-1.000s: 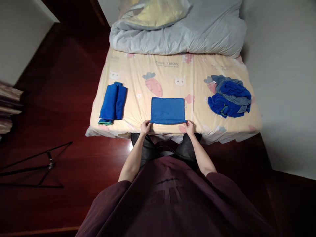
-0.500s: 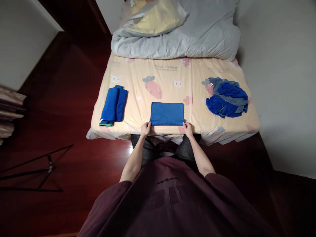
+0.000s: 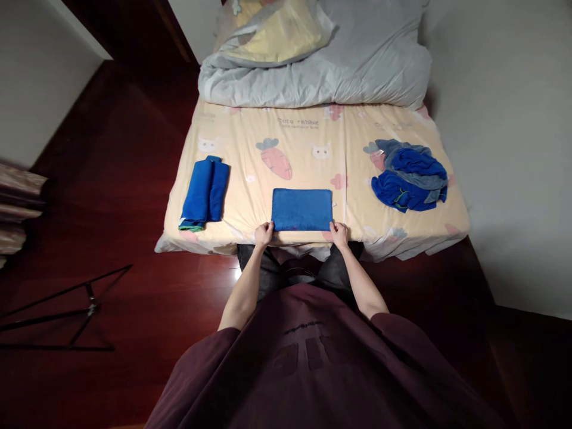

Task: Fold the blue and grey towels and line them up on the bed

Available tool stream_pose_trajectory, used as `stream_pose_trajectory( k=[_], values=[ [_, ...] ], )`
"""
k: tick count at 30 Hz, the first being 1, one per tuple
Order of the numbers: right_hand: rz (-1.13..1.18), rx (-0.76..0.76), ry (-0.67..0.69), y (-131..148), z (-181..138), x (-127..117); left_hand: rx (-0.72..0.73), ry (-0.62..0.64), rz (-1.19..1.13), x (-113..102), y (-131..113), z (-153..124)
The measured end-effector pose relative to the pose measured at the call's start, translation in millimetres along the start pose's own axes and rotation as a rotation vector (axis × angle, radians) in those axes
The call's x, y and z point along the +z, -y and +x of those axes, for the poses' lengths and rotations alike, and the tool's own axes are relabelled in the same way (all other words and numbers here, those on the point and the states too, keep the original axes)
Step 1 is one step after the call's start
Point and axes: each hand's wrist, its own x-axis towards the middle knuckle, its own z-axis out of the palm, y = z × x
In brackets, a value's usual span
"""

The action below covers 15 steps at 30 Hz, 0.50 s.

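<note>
A small blue cloth (image 3: pixel 302 210) is laid flat on the yellow bed sheet (image 3: pixel 308 173), close to the near edge of the bed. Its long side is turned toward the person. The near left corner is pinched by the left hand (image 3: pixel 264 233), with the thumb and fingers closed on it. The near right corner is pinched in the same way by the right hand (image 3: pixel 339 233). So the cloth is held between the two hands, and most of it is spread out just past them, on the far side. The hands themselves are kept well apart, about as wide as the cloth. A little pale tag (image 3: pixel 334 204) can be seen by the cloth's right edge.

Well away to the left, some folded blue cloths (image 3: pixel 205 193) are set down, with a bit of green edge showing. Well away to the right, a messy heap of blue and gray cloths (image 3: pixel 411 179) is piled up. No cloth in the heap or the folded stack is touched by a hand. The far end of the bed is covered by a puffy gray quilt (image 3: pixel 313 86).
</note>
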Motion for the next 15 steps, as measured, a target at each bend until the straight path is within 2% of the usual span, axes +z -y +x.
stream_pose_trajectory(
  k=[11,15],
  values=[
    [0.124,0.023,0.020,1.1,-2.3,-7.4,-0.067,-0.014,-0.150,-3.1,0.4,-2.2],
    [0.165,0.024,0.020,2.1,-4.1,-8.8,-0.051,-0.009,-0.156,-2.9,2.2,-1.1]
  ],
)
